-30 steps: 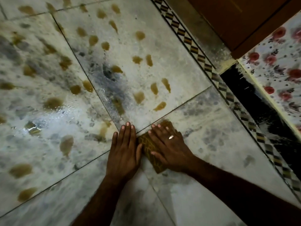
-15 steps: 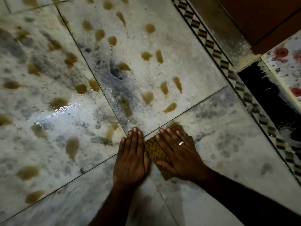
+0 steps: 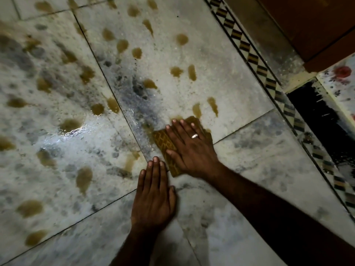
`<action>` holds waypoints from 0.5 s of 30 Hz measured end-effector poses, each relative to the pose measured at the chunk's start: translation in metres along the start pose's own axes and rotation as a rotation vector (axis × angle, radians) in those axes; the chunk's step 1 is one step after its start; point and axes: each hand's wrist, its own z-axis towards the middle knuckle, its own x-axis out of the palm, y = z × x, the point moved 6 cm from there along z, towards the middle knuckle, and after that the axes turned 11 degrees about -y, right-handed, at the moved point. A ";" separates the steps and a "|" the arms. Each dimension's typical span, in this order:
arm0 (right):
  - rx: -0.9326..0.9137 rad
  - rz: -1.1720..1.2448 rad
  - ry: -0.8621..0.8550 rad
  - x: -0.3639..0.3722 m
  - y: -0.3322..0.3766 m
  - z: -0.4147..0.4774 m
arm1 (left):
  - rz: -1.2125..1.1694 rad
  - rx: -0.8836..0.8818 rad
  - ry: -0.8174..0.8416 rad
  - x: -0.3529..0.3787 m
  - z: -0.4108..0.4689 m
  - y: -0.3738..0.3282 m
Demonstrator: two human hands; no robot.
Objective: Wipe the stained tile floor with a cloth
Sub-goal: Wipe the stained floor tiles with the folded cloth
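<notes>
A folded yellow-brown patterned cloth [image 3: 161, 140] lies flat on the pale marble tile floor [image 3: 221, 83]. My right hand [image 3: 190, 148], wearing a ring, presses down on it with fingers spread, covering most of it. The cloth's far edge touches brown stains [image 3: 196, 110] on the tile. My left hand [image 3: 154, 192] rests palm-down on the floor just behind and left of the cloth, fingers together, holding nothing. Many brown splotches [image 3: 83, 178] dot the tiles to the left and ahead.
A patterned border strip [image 3: 259, 64] runs diagonally along the right. Beyond it stand a brown wooden door [image 3: 307, 22], a black skirting band [image 3: 317, 120] and a floral wall tile [image 3: 342, 77]. A wet glare patch [image 3: 71, 133] shines at the left.
My right hand has slid the cloth forward across the grout line onto the stained tile. My left hand stays planted on the floor, and now lies behind the cloth.
</notes>
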 end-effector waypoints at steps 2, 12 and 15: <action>0.007 0.001 -0.029 0.007 -0.007 0.022 | -0.006 -0.005 0.003 0.000 0.001 0.000; 0.250 -0.104 0.015 0.017 -0.101 0.061 | -0.008 0.005 -0.023 -0.004 0.002 0.002; 0.385 -0.169 0.007 0.010 -0.123 0.033 | -0.016 -0.006 -0.026 -0.005 0.003 0.002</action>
